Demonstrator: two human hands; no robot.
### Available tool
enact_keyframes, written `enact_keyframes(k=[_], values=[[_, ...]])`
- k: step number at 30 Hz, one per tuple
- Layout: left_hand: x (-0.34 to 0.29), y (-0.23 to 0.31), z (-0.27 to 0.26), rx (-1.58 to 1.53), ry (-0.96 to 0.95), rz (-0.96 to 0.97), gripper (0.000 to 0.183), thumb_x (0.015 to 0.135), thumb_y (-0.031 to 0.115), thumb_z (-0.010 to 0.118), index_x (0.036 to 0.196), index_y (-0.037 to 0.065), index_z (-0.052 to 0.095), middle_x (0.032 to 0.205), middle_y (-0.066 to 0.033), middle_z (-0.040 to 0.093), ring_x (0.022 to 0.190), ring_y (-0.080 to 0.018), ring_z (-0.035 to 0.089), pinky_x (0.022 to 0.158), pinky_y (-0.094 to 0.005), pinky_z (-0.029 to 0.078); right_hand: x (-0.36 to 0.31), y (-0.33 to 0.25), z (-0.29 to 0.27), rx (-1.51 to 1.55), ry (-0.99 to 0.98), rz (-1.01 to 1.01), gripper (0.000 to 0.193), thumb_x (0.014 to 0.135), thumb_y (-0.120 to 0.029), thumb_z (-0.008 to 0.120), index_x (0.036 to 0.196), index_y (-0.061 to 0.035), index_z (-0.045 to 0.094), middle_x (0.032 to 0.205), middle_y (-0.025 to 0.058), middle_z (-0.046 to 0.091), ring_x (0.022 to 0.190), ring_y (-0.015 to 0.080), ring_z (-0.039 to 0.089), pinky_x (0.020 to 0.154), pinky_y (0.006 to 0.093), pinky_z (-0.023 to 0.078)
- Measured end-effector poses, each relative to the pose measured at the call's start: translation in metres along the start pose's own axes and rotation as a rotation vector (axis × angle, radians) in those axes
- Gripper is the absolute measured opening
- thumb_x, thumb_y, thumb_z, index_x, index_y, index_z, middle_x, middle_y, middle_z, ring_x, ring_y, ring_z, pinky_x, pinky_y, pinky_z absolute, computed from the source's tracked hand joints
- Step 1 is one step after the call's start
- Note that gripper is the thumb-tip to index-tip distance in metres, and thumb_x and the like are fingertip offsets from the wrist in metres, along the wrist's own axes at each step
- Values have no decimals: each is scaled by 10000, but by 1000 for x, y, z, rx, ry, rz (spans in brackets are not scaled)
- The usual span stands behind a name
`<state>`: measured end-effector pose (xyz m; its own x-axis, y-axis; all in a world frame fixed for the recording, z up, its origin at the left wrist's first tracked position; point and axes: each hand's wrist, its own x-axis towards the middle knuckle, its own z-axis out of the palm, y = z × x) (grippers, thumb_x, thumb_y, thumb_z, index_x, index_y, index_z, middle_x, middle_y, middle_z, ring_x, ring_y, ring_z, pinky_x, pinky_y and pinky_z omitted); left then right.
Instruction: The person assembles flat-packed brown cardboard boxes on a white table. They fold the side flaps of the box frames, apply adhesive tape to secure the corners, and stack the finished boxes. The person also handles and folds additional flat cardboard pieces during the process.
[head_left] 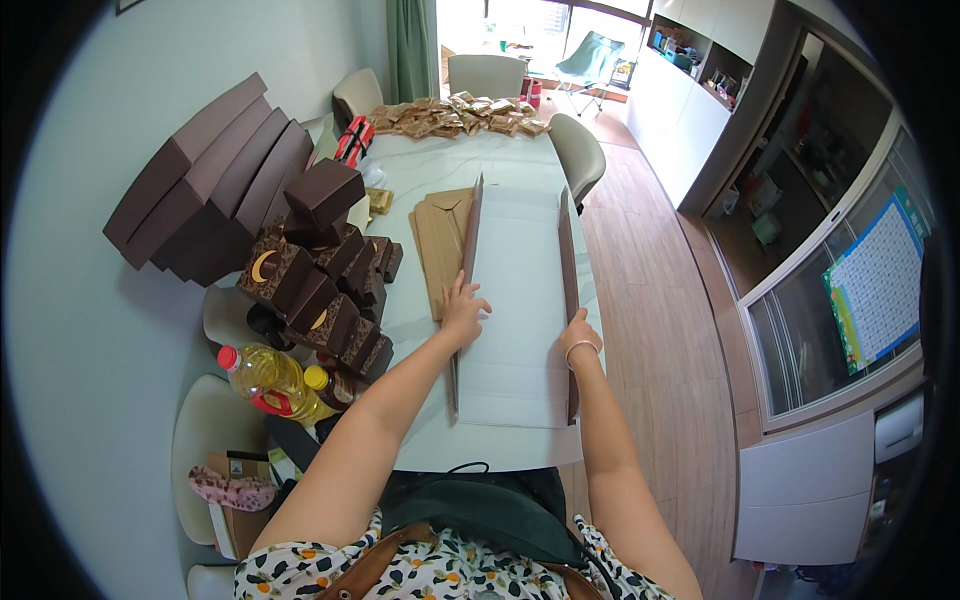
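Note:
A long cardboard box blank (520, 290), white inside and dark brown outside, lies on the marble-patterned table (400, 160) with its two long side walls folded up. My left hand (465, 315) rests over the left wall, its fingers spread and partly inside the box. At the right wall my right hand (582, 337), with a bracelet at the wrist, is closed round the edge; its lower fingers are hidden behind the wall. Flat kraft cardboard pieces (440, 240) lie left of the box, partly tucked against its wall.
Small dark brown printed boxes (330, 300) are piled at the left, beside stacked larger brown boxes (200, 190). An oil bottle (268, 378) stands near my left forearm. Gold-wrapped packets (460, 115) heap the far table end. Chairs (580, 155) stand around the table.

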<state>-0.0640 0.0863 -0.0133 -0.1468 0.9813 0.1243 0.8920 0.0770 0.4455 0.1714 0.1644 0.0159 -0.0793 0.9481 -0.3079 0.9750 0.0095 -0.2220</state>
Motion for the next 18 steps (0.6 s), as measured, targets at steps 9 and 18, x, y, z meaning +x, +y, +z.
enact_keyframes(k=[9,18], values=[[-14,-16,3,-230,18,188,411,598,-73,593,921,164,686,1452,-163,309,1409,-432,20,1135,-504,172,-7,5,-1,-13,-25,-48,578,862,-223,541,1319,1,268,1038,240,640,956,372,641,806,458,513],[-43,-9,8,-306,-36,495,212,650,106,617,856,140,653,1377,-142,396,1413,-397,89,1085,-657,88,2,12,5,7,-3,-96,566,839,-177,540,1303,5,272,1027,265,631,960,399,628,832,474,500]])
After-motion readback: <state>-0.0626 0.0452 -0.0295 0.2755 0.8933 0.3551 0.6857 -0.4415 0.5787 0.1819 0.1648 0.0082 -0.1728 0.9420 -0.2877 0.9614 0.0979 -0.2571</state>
